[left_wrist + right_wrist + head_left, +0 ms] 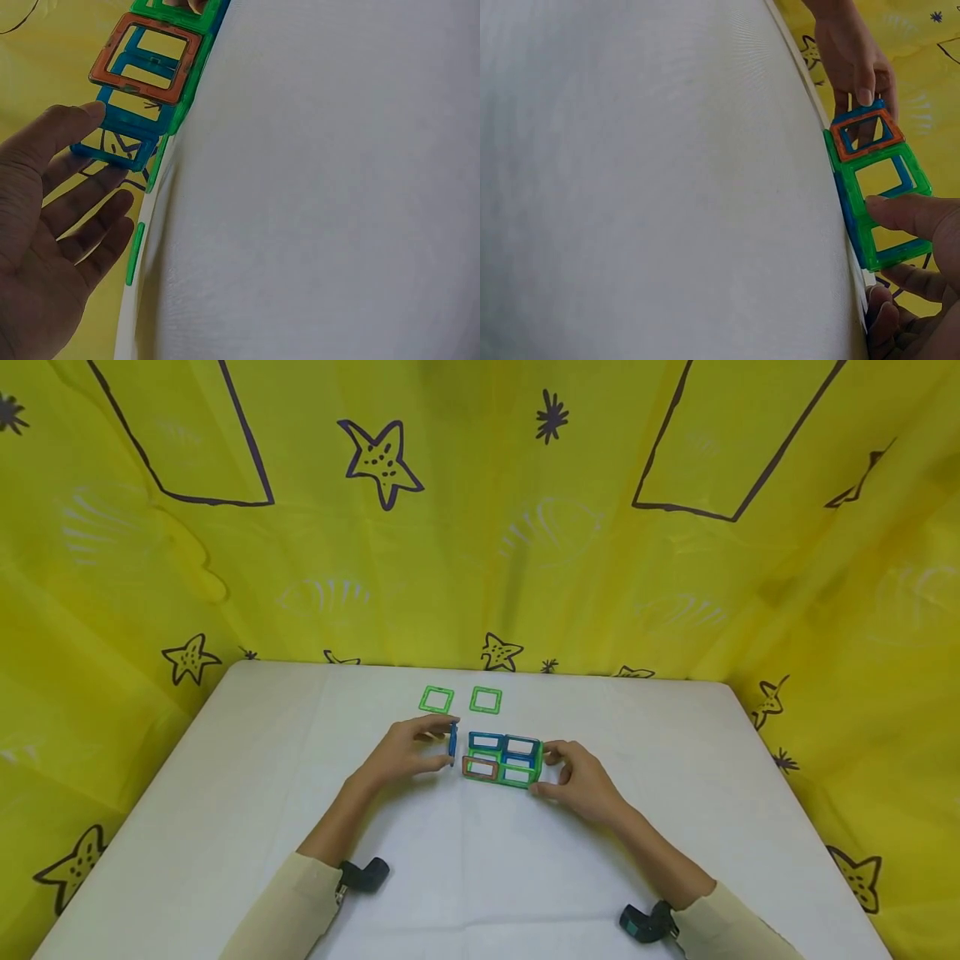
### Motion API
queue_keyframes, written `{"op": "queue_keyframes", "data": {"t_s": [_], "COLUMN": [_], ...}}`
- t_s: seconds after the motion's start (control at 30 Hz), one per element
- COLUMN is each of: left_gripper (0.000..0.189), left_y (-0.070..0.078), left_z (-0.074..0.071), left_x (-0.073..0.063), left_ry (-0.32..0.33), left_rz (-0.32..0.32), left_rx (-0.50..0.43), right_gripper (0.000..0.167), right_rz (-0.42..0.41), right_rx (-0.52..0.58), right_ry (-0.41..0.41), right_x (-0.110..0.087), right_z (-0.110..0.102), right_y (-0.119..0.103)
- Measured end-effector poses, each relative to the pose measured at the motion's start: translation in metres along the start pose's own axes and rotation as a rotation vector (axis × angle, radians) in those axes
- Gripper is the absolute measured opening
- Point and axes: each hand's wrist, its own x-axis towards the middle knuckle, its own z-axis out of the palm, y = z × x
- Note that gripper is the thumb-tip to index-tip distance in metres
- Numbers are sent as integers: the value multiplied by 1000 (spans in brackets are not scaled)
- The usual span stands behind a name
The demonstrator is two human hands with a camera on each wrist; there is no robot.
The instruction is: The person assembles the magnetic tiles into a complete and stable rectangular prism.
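Observation:
My left hand pinches a blue magnetic tile between thumb and fingertips, holding it on edge at the left end of a small tile box. Blue tiles form the back of this box, with green tiles along the front and right. An orange square tile stands at its front left. At the opposite end, my right hand grips the box, its thumb across the green front and fingers at the end and underneath.
Two green square tiles, a left one and a right one, lie flat behind the box on the white table. A yellow curtain with drawn starfish hangs around the table's back and sides.

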Motion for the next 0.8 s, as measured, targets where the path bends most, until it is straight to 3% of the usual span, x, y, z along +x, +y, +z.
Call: {"op": "queue_keyframes", "data": {"t_s": [0.23, 0.5, 0.8], "left_gripper": [60, 59, 58], "left_y": [2, 2, 3], "left_z": [5, 8, 9], "left_x": [2, 4, 5], "left_ry": [-14, -30, -41], "left_rz": [-3, 41, 28], "left_rx": [5, 3, 14], "right_gripper": [67, 66, 67], "right_rz": [-9, -9, -9], "right_rx": [-5, -10, -14], "right_ry": [5, 10, 13], "right_x": [0, 0, 0], "right_z": [1, 2, 2], "right_y": [1, 2, 3]}}
